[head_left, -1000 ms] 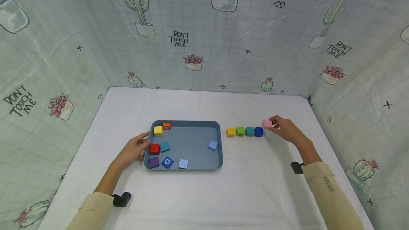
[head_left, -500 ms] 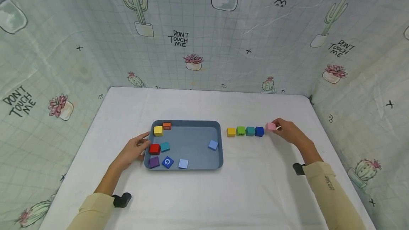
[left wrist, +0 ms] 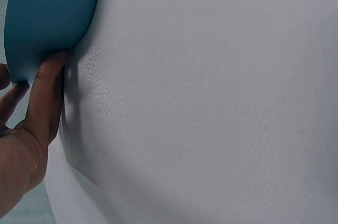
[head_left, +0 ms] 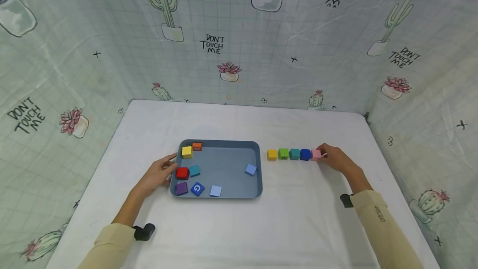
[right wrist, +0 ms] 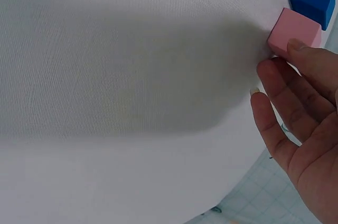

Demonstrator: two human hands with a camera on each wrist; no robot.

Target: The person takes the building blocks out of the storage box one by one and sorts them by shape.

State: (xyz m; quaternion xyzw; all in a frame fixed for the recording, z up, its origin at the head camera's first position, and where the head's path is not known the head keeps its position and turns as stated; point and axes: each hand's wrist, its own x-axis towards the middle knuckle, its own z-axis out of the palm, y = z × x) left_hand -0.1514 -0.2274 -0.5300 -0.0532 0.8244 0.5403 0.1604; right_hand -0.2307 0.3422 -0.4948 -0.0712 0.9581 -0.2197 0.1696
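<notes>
Pink block (head_left: 315, 155), probably light, hard and best grabbed by opposite sides imo, was pinched just beside the blue block (head_left: 305, 155) between thumb and fingertips of the right hand (head_left: 337, 159), while the tray (head_left: 225, 169) was touched by the left hand (head_left: 157, 175) with fingers fairly straight.

The right fingers (head_left: 325, 149) hold a pink block (head_left: 315, 155).

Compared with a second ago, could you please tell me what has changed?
The pink block went a little to the right, then down into line with the dark blue block, and now sits just to its right. The right hand still holds it. The left hand stayed at the tray, and the other blocks kept their places.
</notes>
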